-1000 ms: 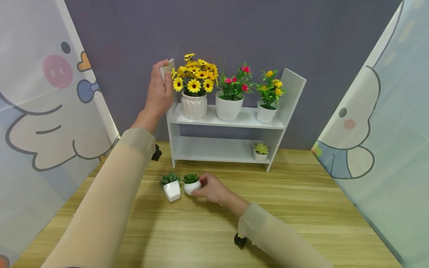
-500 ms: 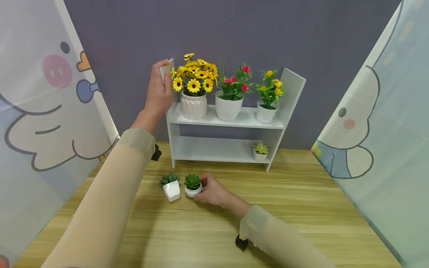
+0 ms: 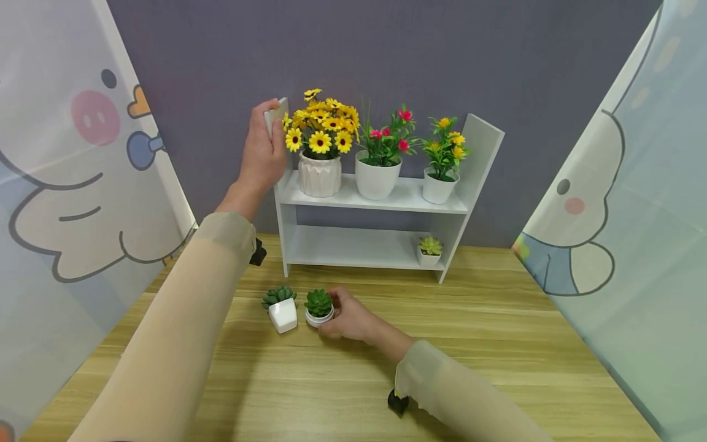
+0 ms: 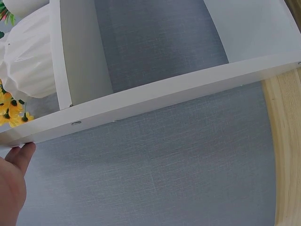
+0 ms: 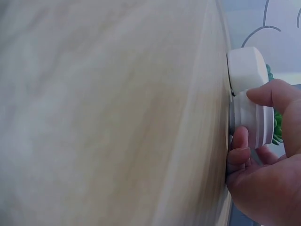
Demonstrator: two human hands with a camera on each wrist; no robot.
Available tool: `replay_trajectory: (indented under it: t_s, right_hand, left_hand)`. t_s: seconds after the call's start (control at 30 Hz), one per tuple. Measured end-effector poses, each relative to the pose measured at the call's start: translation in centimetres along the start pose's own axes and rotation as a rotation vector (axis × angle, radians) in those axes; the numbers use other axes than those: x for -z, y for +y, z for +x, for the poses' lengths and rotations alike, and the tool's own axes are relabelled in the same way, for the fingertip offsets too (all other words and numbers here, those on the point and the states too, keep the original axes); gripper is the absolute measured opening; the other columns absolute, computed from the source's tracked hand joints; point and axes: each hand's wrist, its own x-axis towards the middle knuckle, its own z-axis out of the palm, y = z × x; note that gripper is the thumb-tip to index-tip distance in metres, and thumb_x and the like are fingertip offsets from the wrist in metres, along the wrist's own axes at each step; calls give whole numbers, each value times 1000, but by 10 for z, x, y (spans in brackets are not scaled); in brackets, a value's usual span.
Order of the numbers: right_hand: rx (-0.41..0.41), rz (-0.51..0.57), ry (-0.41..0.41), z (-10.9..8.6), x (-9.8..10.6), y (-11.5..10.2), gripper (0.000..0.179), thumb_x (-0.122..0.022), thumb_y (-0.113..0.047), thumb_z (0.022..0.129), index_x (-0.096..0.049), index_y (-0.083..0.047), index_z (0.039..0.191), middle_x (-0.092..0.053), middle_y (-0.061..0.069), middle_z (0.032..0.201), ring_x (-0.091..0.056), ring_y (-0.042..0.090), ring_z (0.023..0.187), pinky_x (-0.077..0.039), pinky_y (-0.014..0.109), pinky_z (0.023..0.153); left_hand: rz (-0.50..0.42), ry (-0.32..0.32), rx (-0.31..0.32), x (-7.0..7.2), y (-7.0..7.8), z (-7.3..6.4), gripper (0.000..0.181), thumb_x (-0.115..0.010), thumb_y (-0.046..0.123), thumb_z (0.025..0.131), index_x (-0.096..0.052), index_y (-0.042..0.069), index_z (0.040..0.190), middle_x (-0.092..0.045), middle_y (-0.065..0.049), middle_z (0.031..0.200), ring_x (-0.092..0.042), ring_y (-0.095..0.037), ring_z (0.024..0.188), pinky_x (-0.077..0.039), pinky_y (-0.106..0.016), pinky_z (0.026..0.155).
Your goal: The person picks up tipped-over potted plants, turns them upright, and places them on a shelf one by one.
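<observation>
My right hand [image 3: 353, 316] grips a small green succulent [image 3: 318, 307] in a round, ridged white pot; in the right wrist view, thumb and fingers close about the pot [image 5: 251, 117], which stands upright at the tabletop. Just left of it a second succulent [image 3: 283, 313] in a squarish white pot lies tipped, its dark leaves pointing toward the shelf. At the upper left my left hand [image 3: 262, 147] holds the top of the left side panel of the white two-tier shelf [image 3: 364, 245]. In the left wrist view part of that hand [image 4: 11, 183] shows against the panel's edge.
On the upper tier stand a yellow daisy-like plant [image 3: 320, 175], a pink-flowered plant [image 3: 378, 178] and a smaller yellow-flowered plant [image 3: 439, 187]. A pale succulent [image 3: 429, 250] sits at the lower tier's right end. Behind the shelf rises a grey wall [image 3: 386, 49]; printed curtains flank the wooden table [image 3: 486, 344].
The gripped succulent has turned from tilted away to upright, its leaves now facing up, and has shifted slightly right and nearer. The left hand stays on the shelf panel.
</observation>
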Motion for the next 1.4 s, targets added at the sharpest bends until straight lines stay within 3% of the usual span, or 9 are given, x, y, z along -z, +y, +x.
replay_trajectory:
  t_s: [0.4,0.73,0.83,0.97,1.2,1.4]
  right_hand:
    - [-39,-27,13,-1,2,-2,78,-89,-12,86,-47,6,150,-65,23,139,-66,27,121,-55,47,111]
    - [-52,76,34,-2,12,2,71,-91,-15,90,-55,0,150,-68,18,136,-68,22,109,-60,31,82]
    - [-50,92,63,-2,19,4,70,-90,-18,91,-57,-3,151,-66,20,143,-71,20,91,-59,29,69]
    - [-12,104,102,0,32,6,70,-88,-17,93,-57,-5,155,-61,23,153,-69,17,69,-58,28,63]
    - [6,108,223,4,57,6,78,-87,-16,96,-50,-3,163,-59,24,157,-71,19,65,-63,36,66]
    - [-15,93,326,12,77,8,81,-87,-20,96,-47,-6,165,-61,19,152,-67,17,66,-60,35,66]
  left_hand:
    - [-3,4,-13,0,-1,0,48,-33,34,120,-30,14,163,-44,-21,159,-54,-37,125,-52,-53,110]
    - [-8,6,-28,0,-1,0,48,-32,33,120,-30,12,163,-43,-22,159,-53,-38,124,-50,-53,107]
    - [-7,4,-26,0,-1,0,48,-32,33,120,-30,12,163,-43,-22,159,-53,-38,123,-50,-53,107]
    - [-6,2,-21,0,-1,0,48,-32,34,120,-29,13,164,-42,-21,159,-53,-37,124,-50,-52,107]
    - [-8,4,-23,0,-1,0,48,-32,33,120,-30,13,164,-43,-21,159,-53,-37,124,-50,-52,107]
    - [-19,9,-33,0,-2,-1,48,-33,33,120,-30,13,163,-44,-23,155,-53,-37,118,-50,-52,101]
